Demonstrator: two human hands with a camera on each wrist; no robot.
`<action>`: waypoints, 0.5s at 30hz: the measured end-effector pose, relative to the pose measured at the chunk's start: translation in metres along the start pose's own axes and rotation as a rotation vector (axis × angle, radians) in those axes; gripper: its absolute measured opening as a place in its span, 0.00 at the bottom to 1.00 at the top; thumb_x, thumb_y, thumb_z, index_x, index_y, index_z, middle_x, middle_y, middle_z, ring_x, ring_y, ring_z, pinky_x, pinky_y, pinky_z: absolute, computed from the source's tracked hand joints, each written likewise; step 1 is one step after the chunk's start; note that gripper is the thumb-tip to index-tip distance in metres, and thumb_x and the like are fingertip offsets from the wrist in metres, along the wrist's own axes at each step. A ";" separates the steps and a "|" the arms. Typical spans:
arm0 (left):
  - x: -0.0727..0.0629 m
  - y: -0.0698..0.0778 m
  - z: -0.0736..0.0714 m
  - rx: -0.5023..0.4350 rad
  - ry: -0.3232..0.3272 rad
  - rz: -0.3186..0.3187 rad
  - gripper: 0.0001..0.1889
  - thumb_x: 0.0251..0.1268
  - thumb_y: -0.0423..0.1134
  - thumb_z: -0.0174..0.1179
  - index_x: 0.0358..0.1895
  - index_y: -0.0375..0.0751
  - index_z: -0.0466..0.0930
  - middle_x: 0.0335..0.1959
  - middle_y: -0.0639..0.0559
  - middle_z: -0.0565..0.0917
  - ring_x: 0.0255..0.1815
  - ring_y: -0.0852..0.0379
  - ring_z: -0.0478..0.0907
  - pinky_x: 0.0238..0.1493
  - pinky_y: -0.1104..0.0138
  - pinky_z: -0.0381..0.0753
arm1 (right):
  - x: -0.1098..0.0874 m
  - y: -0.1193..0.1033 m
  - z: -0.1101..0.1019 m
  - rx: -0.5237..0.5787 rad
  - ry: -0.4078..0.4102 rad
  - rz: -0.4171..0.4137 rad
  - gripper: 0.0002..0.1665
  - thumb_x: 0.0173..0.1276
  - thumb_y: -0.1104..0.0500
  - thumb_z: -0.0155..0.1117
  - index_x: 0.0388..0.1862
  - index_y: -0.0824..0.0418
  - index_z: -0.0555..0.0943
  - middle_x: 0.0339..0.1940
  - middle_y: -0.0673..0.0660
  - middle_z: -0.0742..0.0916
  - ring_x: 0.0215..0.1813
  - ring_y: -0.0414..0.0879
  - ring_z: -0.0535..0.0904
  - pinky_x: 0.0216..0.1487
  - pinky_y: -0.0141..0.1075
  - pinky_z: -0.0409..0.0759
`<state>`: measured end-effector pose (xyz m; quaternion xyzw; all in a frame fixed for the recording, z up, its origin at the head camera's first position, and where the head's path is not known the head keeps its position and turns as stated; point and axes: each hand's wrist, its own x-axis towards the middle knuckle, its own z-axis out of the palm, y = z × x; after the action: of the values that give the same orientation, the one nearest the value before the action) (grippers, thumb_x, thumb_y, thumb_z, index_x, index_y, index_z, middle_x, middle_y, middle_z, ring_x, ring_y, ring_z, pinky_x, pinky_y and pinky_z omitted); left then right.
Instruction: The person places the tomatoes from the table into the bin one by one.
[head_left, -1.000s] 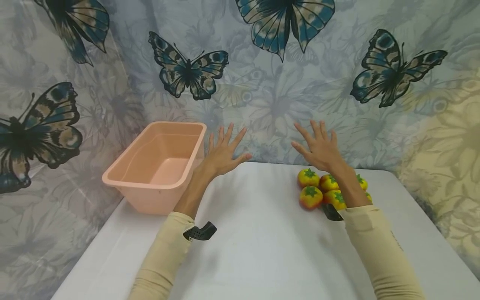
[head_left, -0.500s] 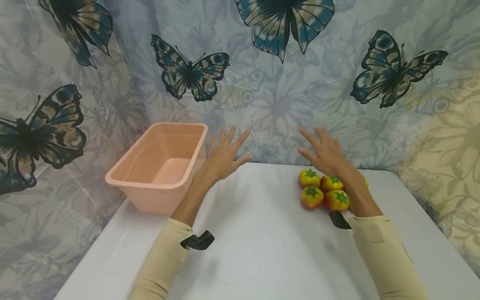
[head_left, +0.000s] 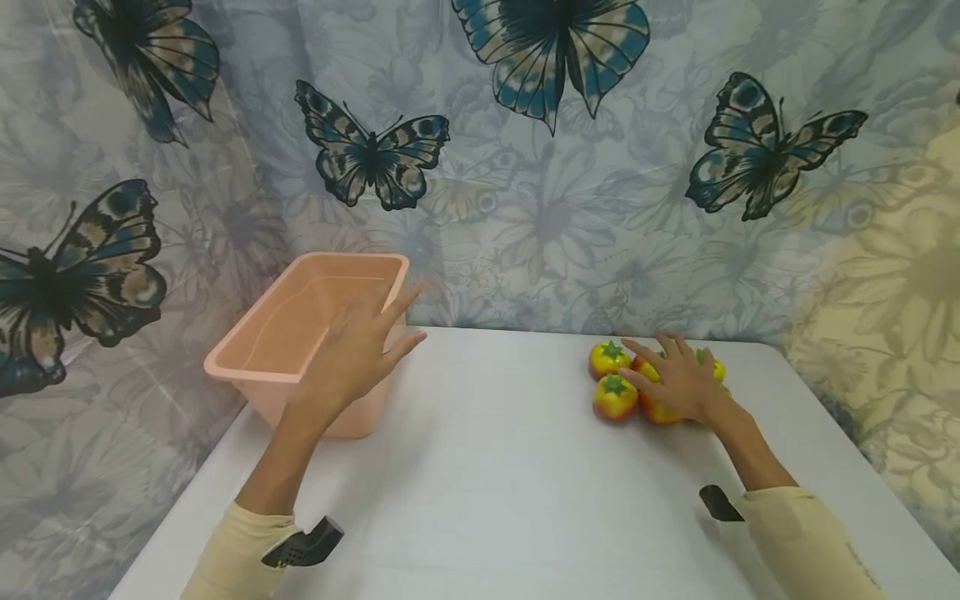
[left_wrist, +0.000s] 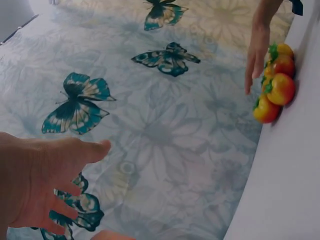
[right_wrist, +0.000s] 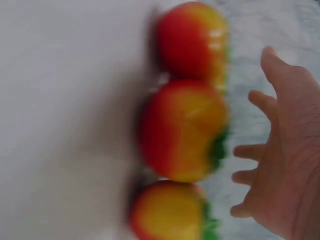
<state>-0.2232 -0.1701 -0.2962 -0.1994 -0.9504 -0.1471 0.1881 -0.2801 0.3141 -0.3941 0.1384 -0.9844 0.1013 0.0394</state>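
Apparently, the work is barely begun: every fruit (head_left: 615, 398) in sight rests on the table (head_left: 495, 467), bunched near the far right corner, with none in either hand. The right hand (head_left: 678, 383) hangs just above the bunch, fingers spread, so the first grip seems left to make. Near the far left corner, the left hand (head_left: 345, 350), fingers parted, partly screens the tub (head_left: 300, 292), which shows no fruit, though its floor is mostly hidden.
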 end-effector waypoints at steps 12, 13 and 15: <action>-0.047 -0.046 -0.012 -0.061 -0.075 -0.172 0.39 0.78 0.66 0.51 0.85 0.66 0.50 0.86 0.36 0.52 0.84 0.25 0.52 0.73 0.24 0.54 | -0.002 0.013 0.024 -0.026 -0.039 0.053 0.46 0.77 0.25 0.42 0.86 0.44 0.56 0.83 0.79 0.55 0.80 0.87 0.45 0.71 0.85 0.32; -0.050 -0.048 -0.013 -0.065 -0.073 -0.169 0.39 0.77 0.65 0.53 0.85 0.65 0.50 0.86 0.37 0.53 0.84 0.26 0.52 0.74 0.24 0.52 | -0.002 0.014 0.025 -0.024 -0.047 0.057 0.47 0.77 0.24 0.41 0.86 0.44 0.55 0.84 0.79 0.54 0.81 0.87 0.44 0.71 0.85 0.31; -0.056 -0.054 -0.013 -0.068 -0.045 -0.147 0.40 0.76 0.63 0.56 0.85 0.64 0.51 0.85 0.36 0.58 0.84 0.29 0.55 0.75 0.24 0.49 | -0.002 0.016 0.026 -0.020 -0.055 0.064 0.47 0.77 0.24 0.41 0.87 0.43 0.53 0.84 0.79 0.53 0.81 0.86 0.44 0.71 0.85 0.30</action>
<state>-0.1956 -0.2398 -0.3192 -0.1384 -0.9609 -0.1883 0.1485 -0.2842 0.3241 -0.4229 0.1090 -0.9900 0.0889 0.0105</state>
